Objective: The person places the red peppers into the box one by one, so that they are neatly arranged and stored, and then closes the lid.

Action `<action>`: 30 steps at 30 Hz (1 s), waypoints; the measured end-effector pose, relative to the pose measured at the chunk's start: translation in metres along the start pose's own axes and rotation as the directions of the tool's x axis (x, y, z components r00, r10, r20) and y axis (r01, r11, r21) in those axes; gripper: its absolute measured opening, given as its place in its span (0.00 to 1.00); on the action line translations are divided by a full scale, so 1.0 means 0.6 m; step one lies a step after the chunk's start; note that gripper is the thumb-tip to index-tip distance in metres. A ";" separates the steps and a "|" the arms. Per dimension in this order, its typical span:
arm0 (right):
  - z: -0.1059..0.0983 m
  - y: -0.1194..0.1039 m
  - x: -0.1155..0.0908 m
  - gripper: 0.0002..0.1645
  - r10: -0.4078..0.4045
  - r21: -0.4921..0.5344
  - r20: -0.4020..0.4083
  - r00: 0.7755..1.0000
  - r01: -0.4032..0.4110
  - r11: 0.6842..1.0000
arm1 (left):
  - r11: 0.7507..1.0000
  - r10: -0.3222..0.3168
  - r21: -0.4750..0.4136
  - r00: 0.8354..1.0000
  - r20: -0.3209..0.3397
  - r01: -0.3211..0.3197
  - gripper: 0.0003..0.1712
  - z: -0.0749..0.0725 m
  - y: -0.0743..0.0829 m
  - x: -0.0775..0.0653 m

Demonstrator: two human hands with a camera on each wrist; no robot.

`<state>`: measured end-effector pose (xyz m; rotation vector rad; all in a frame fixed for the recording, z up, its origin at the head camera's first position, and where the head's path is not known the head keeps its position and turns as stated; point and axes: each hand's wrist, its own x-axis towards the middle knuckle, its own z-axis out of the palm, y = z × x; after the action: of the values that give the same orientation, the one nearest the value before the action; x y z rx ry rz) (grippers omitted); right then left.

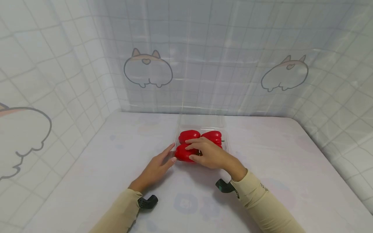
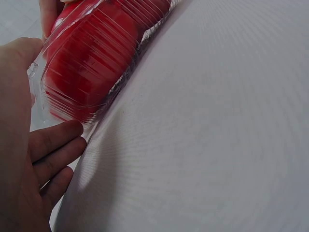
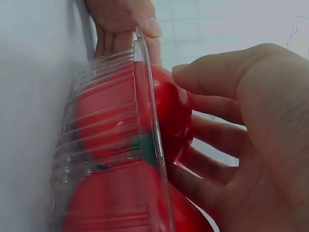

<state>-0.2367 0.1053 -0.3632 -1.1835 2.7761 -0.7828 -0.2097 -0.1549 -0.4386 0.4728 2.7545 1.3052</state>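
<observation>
Several red bell peppers sit in a clear plastic clamshell box [image 1: 227, 147], its lid [image 1: 201, 120] folded back behind it. My right hand [image 1: 214, 155] holds the front-left bell pepper [image 1: 182, 153] from above, thumb on the near side and fingers over the far side. Two more show behind: a back-left bell pepper [image 1: 189, 135] and a back-right bell pepper [image 1: 212, 136]. The right hand mostly covers the front-right part of the box. Against the box's left side rests my left hand [image 1: 155, 169], fingers extended along the wall and thumb at the near corner.
The box stands on a pale, faintly patterned table cover [image 1: 140, 136]. White grid-patterned curtains [image 1: 204, 64] with cartoon animal drawings hang behind and on both sides. A dark wrist device [image 1: 148, 202] sticks out below each sleeve.
</observation>
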 end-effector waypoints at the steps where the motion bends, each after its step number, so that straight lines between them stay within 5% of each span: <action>1: 0.000 0.000 0.000 0.24 0.005 0.004 -0.006 1.000 -0.005 1.000 | 1.000 -0.002 -0.001 1.000 0.001 0.002 0.39 0.000 0.000 0.000; 9: -0.008 0.007 -0.005 0.21 0.022 0.150 -0.069 0.997 -0.012 0.989 | 1.000 -0.014 0.004 1.000 0.003 0.014 0.39 0.000 0.003 -0.001; 18: -0.031 0.037 -0.015 0.20 0.059 0.201 -0.149 0.987 -0.028 0.979 | 1.000 -0.016 0.006 1.000 -0.001 0.016 0.39 -0.001 0.000 -0.006; 30: -0.068 0.081 -0.040 0.15 0.221 0.283 -0.258 0.941 -0.145 0.948 | 1.000 -0.019 0.003 1.000 0.002 0.019 0.39 -0.001 0.003 -0.004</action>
<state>-0.2612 0.1680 -0.3536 -0.8058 2.8239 -1.3432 -0.2068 -0.1550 -0.4367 0.4476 2.7524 1.2960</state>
